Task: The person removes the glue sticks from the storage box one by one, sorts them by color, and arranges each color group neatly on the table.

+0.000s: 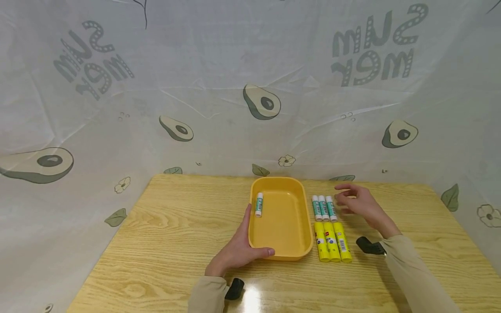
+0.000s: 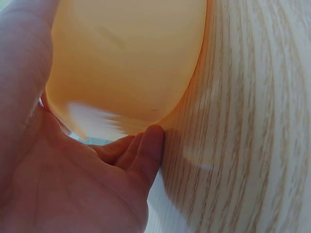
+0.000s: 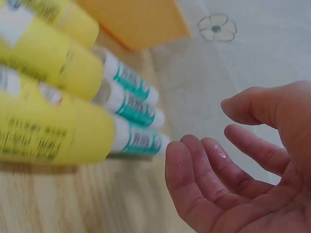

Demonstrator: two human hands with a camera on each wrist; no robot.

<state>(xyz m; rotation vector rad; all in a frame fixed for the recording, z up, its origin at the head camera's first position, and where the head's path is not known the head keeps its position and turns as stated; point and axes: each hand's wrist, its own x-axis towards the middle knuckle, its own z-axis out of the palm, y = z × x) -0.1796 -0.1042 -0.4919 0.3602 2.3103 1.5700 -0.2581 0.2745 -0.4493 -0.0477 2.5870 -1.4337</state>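
Observation:
A yellow-orange plastic tray point(image 1: 279, 226) lies on the table with one white-and-teal glue stick point(image 1: 259, 204) inside, near its left wall. My left hand point(image 1: 238, 250) rests against the tray's near left corner, fingers along the left side and thumb along the front; in the left wrist view its fingertips point(image 2: 154, 138) touch the outer wall. To the tray's right, three small white-and-teal glue sticks point(image 1: 322, 208) lie in a row. Below them are three larger yellow glue sticks point(image 1: 332, 242). My right hand point(image 1: 362, 204) hovers just right of the small sticks, fingers loosely bent, holding nothing.
The wood-grain table point(image 1: 188, 221) extends to both sides. Behind it hangs a pale cloth point(image 1: 219, 143) printed with avocados and flowers. Each wrist carries a black device, such as the right one point(image 1: 369, 246).

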